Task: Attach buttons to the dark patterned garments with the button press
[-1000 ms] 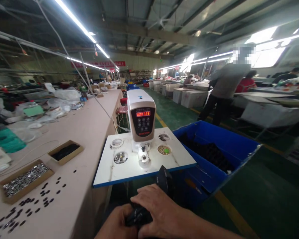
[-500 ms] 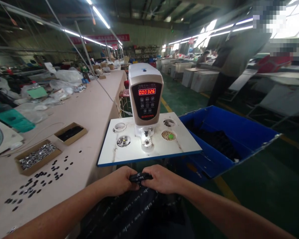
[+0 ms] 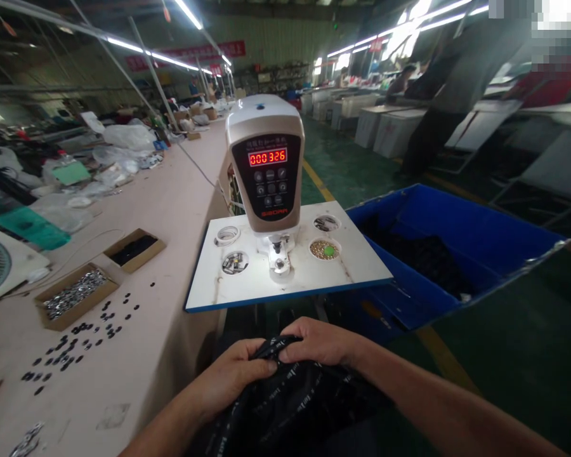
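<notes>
Black fabric with small white lettering (image 3: 285,393) hangs low in front of me. My left hand (image 3: 235,374) pinches its bunched upper edge, thumb on top. Close beside it, my right hand (image 3: 316,343) grips the same edge, and the two thumbs nearly meet. Beyond the hands stands a white machine (image 3: 266,165) with a red display reading 000326. Its lit lower die sits over a white board (image 3: 295,279) with a blue edge. Round wells in the board hold small metal parts (image 3: 235,262) and gold pieces with a green item (image 3: 324,249).
On the left table (image 3: 137,343) are a box of metal parts (image 3: 76,295), a box of black pieces (image 3: 134,249) and scattered black discs (image 3: 71,346). A blue bin (image 3: 495,235) with dark cloth stands right. A person (image 3: 447,89) stands beyond it.
The view has shifted a little. Both hands have shifted their hold on the fabric edge, with the left hand lower and its thumb now pointing right. More fabric is gathered below the right hand.
</notes>
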Motion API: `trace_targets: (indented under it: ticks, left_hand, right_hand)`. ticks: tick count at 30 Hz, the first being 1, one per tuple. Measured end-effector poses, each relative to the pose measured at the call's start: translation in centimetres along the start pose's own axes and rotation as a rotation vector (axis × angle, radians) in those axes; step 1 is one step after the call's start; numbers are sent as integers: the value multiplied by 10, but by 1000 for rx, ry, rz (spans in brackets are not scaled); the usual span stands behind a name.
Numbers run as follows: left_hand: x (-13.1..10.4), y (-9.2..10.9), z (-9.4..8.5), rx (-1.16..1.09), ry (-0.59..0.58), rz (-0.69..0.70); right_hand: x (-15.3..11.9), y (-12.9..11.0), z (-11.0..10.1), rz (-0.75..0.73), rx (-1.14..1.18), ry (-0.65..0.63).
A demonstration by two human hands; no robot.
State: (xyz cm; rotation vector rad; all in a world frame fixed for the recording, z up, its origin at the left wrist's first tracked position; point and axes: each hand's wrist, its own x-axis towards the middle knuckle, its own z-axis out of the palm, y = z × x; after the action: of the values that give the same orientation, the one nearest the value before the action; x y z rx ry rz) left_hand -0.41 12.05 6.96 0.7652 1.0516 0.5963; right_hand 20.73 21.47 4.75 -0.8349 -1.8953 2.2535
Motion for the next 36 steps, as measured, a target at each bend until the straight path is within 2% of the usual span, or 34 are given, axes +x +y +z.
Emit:
trace_targets:
  ticks: [5, 8, 11, 15, 19, 22, 28, 33, 36]
  left_hand:
    - [0, -10, 9, -135, 12, 19]
    - [4, -14, 4, -132, 24, 17]
    - [9, -14, -4, -114, 62, 23]
    - [22, -1, -8, -94, 71, 34]
    - [44, 20, -10, -88, 51, 72]
    - [64, 32, -17, -74, 48, 100]
    - [98, 62, -36, 23, 74, 93]
    - [126, 91, -48, 142, 123, 141]
    - [140, 102, -54, 175, 141, 152]
  right_hand:
    - [-10, 0, 2, 58, 148, -64]
    - [-12, -1, 1, 47, 139, -54]
    - [-9, 3, 0, 11, 181, 16]
    - [0, 9, -3, 0, 288, 122]
    - [9, 9, -14, -55, 406, 245]
    - [16, 7, -26, -63, 465, 275]
    - [35, -4, -58, -78, 223, 432]
    - [54, -24, -88, -150, -214, 636]
    - [64, -31, -105, -146, -335, 718]
